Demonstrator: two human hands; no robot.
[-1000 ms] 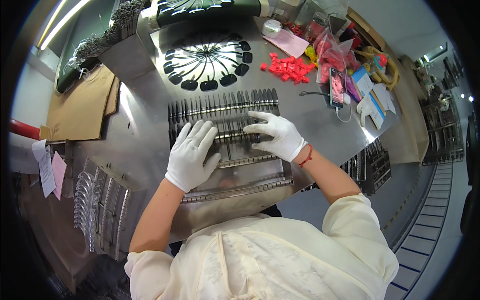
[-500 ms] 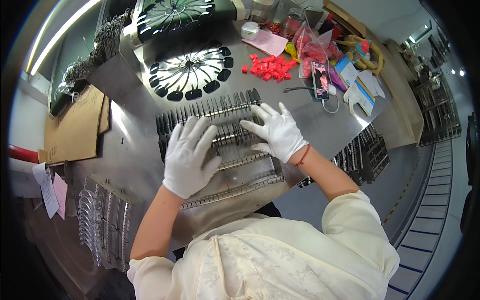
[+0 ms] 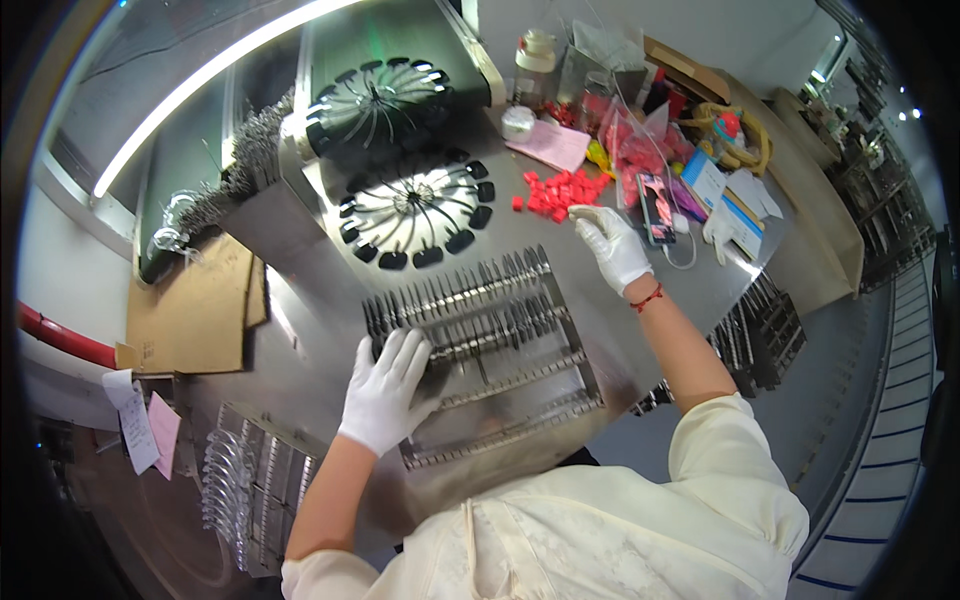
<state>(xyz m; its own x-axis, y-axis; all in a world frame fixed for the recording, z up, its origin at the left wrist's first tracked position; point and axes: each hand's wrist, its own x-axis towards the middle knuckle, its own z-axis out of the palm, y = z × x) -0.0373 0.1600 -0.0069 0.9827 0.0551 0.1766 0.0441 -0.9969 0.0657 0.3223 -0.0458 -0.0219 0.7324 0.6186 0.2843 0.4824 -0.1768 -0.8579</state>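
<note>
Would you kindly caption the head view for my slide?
Gloved left hand rests on a metal comb rack; gloved right hand reaches toward small red pieces.

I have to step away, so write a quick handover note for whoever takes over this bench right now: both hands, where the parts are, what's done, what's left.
Left hand, gloved, rests flat on the left end of the metal rack on the steel table.
Right hand, gloved, is off the rack, reaching beside the pile of small red pieces; whether it grips one cannot be told.
Done: the rack's upper rows hold dark slender parts.
Left: the lower rows look unfilled.
Round fixture with dark tabs sits behind the rack; a phone lies right of the red pieces.
</note>
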